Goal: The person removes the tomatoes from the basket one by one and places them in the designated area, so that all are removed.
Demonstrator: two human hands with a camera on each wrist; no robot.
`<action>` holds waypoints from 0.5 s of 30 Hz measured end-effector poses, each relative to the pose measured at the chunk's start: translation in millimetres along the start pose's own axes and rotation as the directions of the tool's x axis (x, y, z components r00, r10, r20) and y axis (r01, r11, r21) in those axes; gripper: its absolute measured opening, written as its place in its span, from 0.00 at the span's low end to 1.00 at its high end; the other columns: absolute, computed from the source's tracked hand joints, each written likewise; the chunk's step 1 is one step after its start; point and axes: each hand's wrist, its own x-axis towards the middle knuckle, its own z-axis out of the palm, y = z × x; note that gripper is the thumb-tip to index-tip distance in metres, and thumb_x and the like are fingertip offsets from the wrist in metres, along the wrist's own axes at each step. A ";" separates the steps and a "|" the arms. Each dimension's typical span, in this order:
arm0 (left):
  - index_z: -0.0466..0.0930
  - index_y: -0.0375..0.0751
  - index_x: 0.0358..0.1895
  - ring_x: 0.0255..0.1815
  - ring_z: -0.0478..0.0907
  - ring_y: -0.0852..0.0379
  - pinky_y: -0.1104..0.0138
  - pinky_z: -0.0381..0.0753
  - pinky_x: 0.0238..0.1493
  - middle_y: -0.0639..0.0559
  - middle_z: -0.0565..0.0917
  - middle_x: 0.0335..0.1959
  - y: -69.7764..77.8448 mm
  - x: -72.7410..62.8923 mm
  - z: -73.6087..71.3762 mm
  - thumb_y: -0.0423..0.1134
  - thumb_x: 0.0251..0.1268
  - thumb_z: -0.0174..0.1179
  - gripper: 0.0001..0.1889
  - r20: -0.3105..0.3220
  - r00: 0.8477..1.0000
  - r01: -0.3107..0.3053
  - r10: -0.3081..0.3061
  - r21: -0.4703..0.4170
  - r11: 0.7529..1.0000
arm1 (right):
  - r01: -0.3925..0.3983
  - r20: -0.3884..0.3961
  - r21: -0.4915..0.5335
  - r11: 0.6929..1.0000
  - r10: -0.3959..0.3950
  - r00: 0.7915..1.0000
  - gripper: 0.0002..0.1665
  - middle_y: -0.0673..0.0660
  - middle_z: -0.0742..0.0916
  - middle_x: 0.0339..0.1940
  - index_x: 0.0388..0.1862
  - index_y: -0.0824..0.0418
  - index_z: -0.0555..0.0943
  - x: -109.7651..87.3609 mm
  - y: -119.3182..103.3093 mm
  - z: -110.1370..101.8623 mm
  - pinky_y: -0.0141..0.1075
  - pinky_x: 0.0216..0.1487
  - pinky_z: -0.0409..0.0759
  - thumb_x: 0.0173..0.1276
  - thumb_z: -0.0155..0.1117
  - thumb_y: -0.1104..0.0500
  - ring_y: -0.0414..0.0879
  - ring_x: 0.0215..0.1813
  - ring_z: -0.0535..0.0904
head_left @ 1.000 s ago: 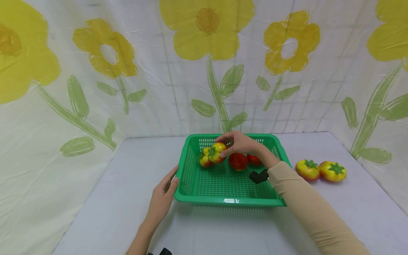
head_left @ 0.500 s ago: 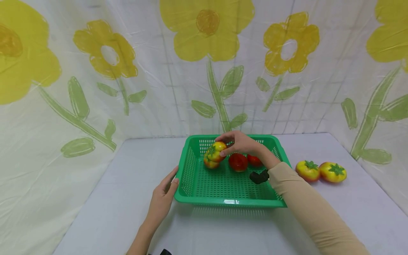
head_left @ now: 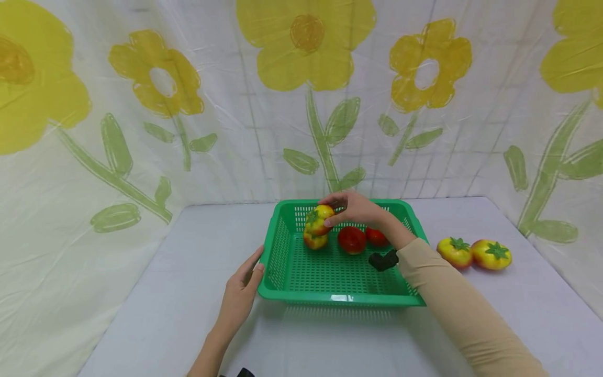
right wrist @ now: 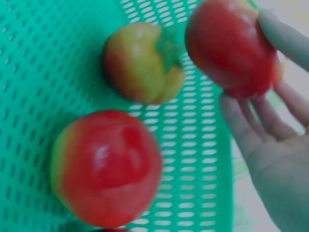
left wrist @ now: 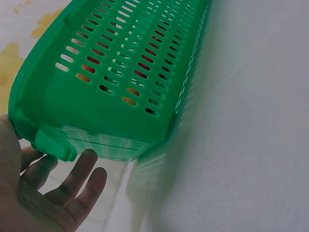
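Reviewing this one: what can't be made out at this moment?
Head view: lower yellow fruit, partly hidden by the held fruit.
Head view: near right corner of the green basket, covered by the sleeve.
Right wrist view: dark red sliver, cut off by bottom edge.
Left wrist view: basket contents, mostly hidden by its wall.

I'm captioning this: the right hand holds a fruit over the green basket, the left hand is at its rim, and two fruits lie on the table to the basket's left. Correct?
The side is wrong: the two fruits lie on the table to the right of the green basket, as the head view shows. The rest stands.
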 end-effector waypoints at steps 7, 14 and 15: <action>0.66 0.59 0.73 0.70 0.64 0.54 0.48 0.67 0.64 0.60 0.67 0.71 -1.7 0.5 0.3 0.55 0.77 0.49 0.25 -0.006 1.000 -0.001 0.001 0.000 1.000 | -0.026 -0.105 0.084 0.996 0.034 0.994 0.33 0.56 0.81 0.59 0.63 0.60 0.79 -10.1 -20.5 -4.7 0.46 0.54 0.78 0.58 0.78 0.58 0.55 0.59 0.76; 0.66 0.61 0.73 0.70 0.63 0.56 0.48 0.66 0.65 0.62 0.67 0.70 -1.3 0.6 0.6 0.56 0.76 0.50 0.25 -0.003 1.000 0.007 -0.007 -0.013 1.000 | -0.062 -0.186 0.075 0.995 0.075 0.980 0.33 0.55 0.82 0.56 0.60 0.57 0.81 -25.4 -37.7 -7.0 0.44 0.54 0.78 0.55 0.80 0.54 0.52 0.55 0.78; 0.66 0.61 0.73 0.70 0.64 0.56 0.48 0.66 0.65 0.62 0.67 0.70 -1.3 0.4 0.6 0.56 0.76 0.50 0.25 -0.003 1.000 0.006 -0.006 -0.012 1.000 | -0.059 -0.189 0.075 0.995 0.072 0.979 0.33 0.55 0.82 0.56 0.60 0.58 0.81 -27.4 -40.0 -6.9 0.44 0.54 0.78 0.55 0.80 0.54 0.52 0.55 0.78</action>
